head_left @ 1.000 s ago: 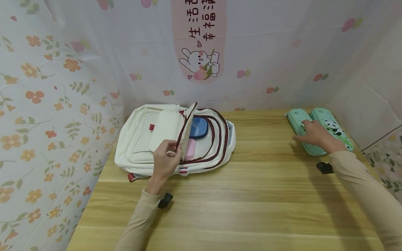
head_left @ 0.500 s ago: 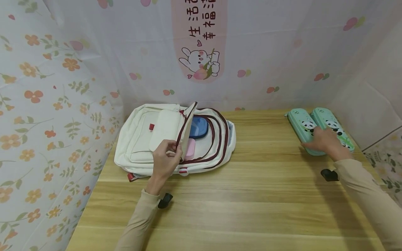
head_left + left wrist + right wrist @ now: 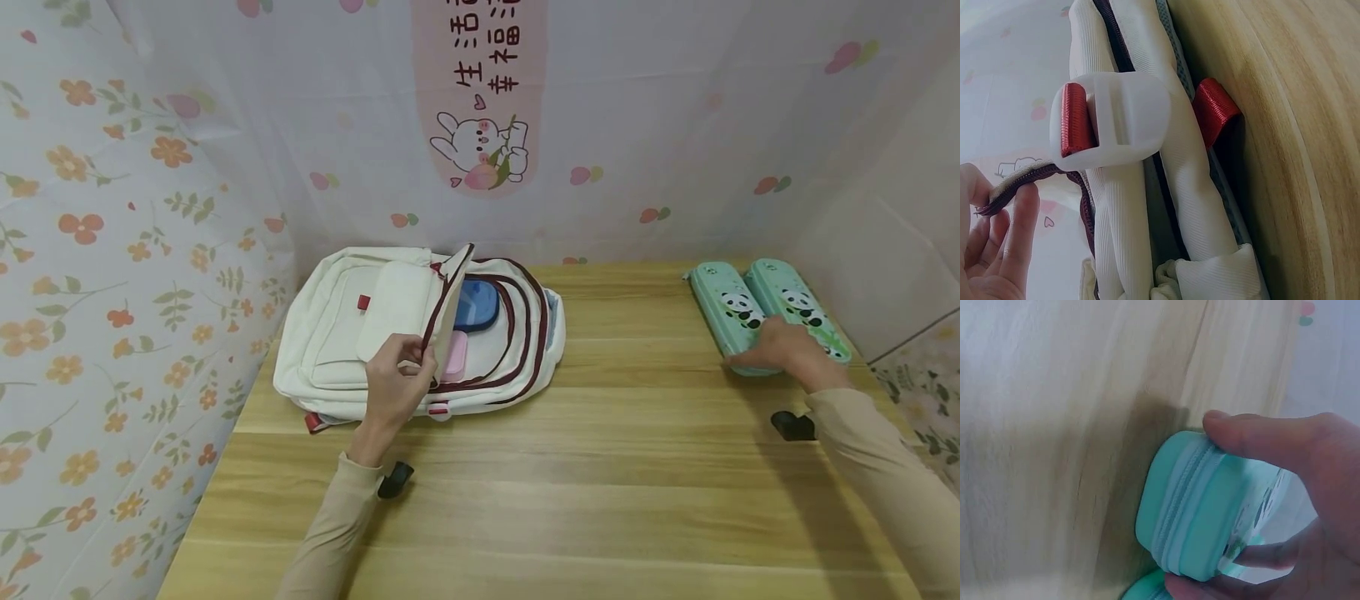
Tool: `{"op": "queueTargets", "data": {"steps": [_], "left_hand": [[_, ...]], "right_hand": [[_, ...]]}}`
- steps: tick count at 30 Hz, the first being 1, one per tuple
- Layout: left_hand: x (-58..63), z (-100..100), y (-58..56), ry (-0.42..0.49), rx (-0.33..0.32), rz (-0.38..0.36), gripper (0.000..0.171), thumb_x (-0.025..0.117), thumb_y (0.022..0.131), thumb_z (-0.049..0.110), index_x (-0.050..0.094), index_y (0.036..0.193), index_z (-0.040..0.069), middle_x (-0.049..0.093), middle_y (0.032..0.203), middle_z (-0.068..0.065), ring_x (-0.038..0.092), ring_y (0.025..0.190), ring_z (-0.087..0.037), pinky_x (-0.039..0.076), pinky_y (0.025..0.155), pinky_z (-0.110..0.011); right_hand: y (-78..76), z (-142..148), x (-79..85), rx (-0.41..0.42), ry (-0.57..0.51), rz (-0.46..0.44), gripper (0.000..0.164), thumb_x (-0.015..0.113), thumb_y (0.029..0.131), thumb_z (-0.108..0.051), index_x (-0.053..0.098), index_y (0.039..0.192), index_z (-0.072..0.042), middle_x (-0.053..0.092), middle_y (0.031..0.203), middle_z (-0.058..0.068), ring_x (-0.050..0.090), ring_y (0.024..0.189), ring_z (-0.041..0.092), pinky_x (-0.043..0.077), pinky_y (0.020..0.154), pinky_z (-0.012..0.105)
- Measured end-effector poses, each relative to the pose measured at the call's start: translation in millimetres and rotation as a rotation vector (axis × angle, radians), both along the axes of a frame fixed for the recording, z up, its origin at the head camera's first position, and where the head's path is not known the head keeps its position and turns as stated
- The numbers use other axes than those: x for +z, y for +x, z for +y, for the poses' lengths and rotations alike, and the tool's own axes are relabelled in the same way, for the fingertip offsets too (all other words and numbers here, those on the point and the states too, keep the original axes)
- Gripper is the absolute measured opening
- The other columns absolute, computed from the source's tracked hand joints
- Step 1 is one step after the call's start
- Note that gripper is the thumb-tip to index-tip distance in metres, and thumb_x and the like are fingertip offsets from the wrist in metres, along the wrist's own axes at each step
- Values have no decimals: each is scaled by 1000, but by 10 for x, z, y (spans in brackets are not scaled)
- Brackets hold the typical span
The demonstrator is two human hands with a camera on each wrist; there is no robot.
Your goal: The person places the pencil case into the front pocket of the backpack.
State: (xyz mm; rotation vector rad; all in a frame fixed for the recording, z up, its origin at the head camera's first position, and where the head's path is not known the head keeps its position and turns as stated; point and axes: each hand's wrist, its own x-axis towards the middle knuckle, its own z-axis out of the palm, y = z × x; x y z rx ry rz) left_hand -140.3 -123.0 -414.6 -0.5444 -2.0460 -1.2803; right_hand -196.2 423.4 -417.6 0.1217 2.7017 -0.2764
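A white backpack (image 3: 337, 325) with dark red zipper edging lies on the table at left. My left hand (image 3: 395, 379) pinches the zippered edge of its front flap (image 3: 1019, 181) between thumb and fingers, lifting it. Inside the opened pocket sit a blue case (image 3: 477, 305) and a pink item (image 3: 455, 356). At right, my right hand (image 3: 791, 354) spans the near end of the left green panda pencil case (image 3: 722, 300). In the right wrist view, thumb and fingers grip this pencil case (image 3: 1200, 512) from opposite sides, near its zipper.
A second green panda pencil case (image 3: 783, 287) lies right beside the held one. The wooden table (image 3: 600, 467) meets a printed cloth wall (image 3: 637, 125) at the back. Floral cloth (image 3: 135, 292) hangs at left.
My right hand has moved right and nearer from over the left pencil case to its near end, its grip now around it. My left hand keeps holding the flap in place.
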Motion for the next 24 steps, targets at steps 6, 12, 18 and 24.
{"op": "queueTargets", "data": {"steps": [6,12,18,24], "left_hand": [[-5,11,3,-6,8,-6,14,66,77,-21,61,88,-15,59,73,-23,62,59,-31,58,47,-21],[-1,20,1,-6,9,-2,14,66,77,-21,60,88,-15,59,72,-23,62,58,-31,57,47,-19],[-10,20,-2,-1,5,-3,13,66,78,-21,61,88,-15,59,73,-23,62,58,-32,57,47,-21],[-12,23,-2,4,6,-1,15,66,76,-22,61,88,-16,59,72,-24,62,57,-31,57,46,-20]], "right_hand": [[56,-15,-101,-52,-64,205,61,80,78,-52,43,71,-3,41,64,6,43,62,25,39,48,34],[70,-77,-187,-92,-62,463,60,83,75,-47,45,65,-2,47,62,16,48,59,31,36,43,34],[49,-191,-167,-87,-85,590,71,84,73,-43,58,95,19,57,85,37,55,77,48,42,56,51],[31,-402,-79,-36,-153,599,90,85,75,-37,49,130,25,55,111,46,53,100,56,45,79,67]]}}
